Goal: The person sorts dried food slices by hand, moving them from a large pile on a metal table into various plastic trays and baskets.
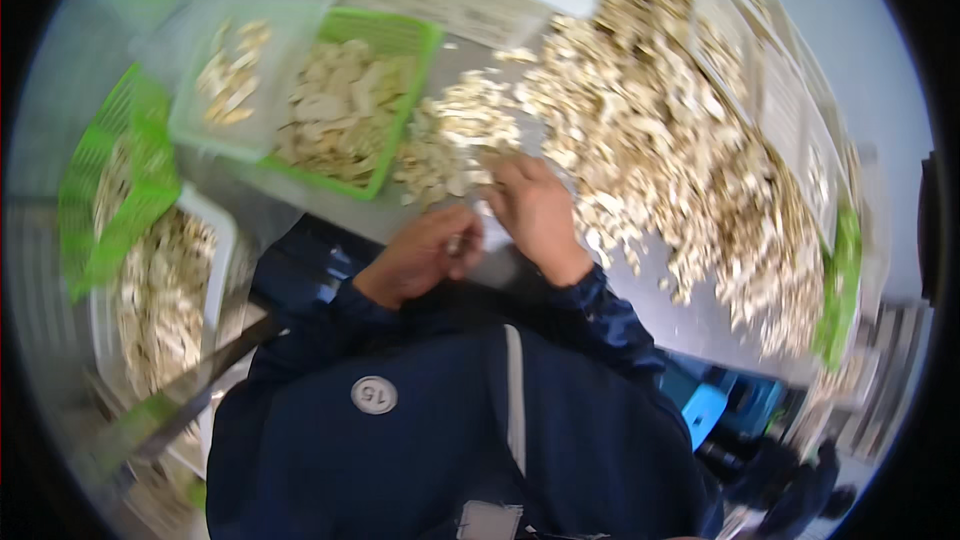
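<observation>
Pale, cream-to-brown dried slices, their exact kind unclear, lie in a small pile (475, 110) on the metal table before me. My left hand (425, 252) is curled closed near the table's front edge, with a small pale slice (456, 244) showing between thumb and fingers. Bent down at the near side of the small pile, my right hand (540, 215) has its fingers drawn together; what they pinch, if anything, is hidden. Just left of the pile sits a green basket (425, 65) filled with larger slices. A translucent tray (195, 125) holding a few slices overlaps its left side.
A large heap of slices (680, 150) covers the table's right side. A white bin (450, 0) stands at the back. White crates (790, 110) line the far right, beside a green basket (840, 290). At lower left, a white tub (225, 230) holds more slices under green mesh (150, 160).
</observation>
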A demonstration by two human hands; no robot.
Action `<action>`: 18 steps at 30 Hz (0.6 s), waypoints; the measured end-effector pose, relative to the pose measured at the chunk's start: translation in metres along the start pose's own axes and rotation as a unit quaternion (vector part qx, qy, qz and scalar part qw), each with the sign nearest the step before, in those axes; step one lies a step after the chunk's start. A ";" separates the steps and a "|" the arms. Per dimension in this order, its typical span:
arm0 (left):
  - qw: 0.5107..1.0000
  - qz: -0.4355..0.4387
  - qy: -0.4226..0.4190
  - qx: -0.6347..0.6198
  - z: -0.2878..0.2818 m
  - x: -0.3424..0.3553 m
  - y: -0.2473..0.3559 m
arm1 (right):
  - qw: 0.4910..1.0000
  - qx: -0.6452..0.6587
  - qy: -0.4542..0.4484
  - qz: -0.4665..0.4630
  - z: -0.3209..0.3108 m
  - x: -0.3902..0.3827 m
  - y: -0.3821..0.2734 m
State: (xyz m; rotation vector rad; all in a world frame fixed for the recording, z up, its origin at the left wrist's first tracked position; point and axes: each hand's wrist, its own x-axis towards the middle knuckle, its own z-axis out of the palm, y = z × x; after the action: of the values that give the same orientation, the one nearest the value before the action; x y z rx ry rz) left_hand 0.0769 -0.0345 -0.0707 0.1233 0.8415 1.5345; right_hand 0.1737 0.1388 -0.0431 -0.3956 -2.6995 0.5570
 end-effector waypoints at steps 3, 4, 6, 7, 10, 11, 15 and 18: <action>0.997 -0.007 -0.076 0.012 0.006 0.006 -0.001 | 0.999 0.028 0.011 0.034 -0.005 -0.004 0.002; 0.997 -0.006 -0.079 0.005 0.005 0.003 -0.001 | 0.997 0.034 -0.011 0.066 -0.009 -0.005 0.002; 0.999 -0.010 -0.046 0.012 0.000 -0.001 0.000 | 1.000 0.024 0.014 0.011 -0.006 0.000 0.004; 0.999 -0.027 -0.043 0.010 0.000 -0.005 0.004 | 0.999 0.037 0.012 0.025 -0.001 0.002 0.002; 1.000 -0.010 0.003 -0.013 -0.005 -0.019 0.006 | 0.999 0.027 -0.022 0.018 0.006 0.011 -0.003; 1.000 -0.021 -0.007 -0.012 0.000 -0.014 0.004 | 0.999 0.020 -0.019 0.030 0.001 0.008 0.004; 0.998 -0.026 -0.047 -0.020 0.002 -0.002 0.008 | 0.998 0.017 0.007 0.054 -0.005 0.007 0.011; 0.997 -0.031 -0.069 -0.031 -0.002 -0.001 0.005 | 0.997 0.033 -0.004 0.065 -0.005 0.010 0.011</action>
State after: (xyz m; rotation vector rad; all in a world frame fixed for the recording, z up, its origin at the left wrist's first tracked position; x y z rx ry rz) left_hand 0.0720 -0.0360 -0.0693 0.1550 0.6819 1.4752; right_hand 0.1692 0.1536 -0.0407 -0.5542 -2.6678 0.6842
